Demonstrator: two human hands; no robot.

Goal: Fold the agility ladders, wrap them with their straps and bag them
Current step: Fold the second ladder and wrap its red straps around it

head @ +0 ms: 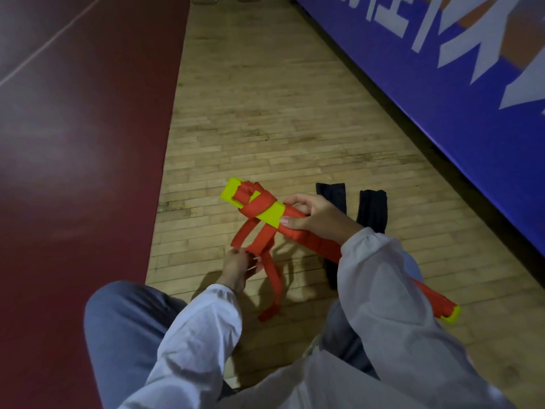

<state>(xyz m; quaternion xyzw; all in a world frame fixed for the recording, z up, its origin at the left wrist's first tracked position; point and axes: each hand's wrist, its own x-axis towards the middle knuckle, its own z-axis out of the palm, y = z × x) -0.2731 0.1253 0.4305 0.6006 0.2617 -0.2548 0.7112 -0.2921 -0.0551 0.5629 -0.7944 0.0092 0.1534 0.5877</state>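
Head view: ladder bundle (267, 215) middle behind right sleeve (380, 278), straps (261, 240) in left fingers (250, 263)

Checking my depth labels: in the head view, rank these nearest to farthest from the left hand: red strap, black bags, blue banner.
1. Red strap: pinched by the left hand.
2. Black bags: on the floor, to the right.
3. Blue banner: along the far right.

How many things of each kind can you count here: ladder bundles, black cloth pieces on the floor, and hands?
Folded ladder bundle: 1
Black cloth pieces: 2
Hands: 2 (left hand pinches the red strap, right hand grips the bundle)
Total: 5
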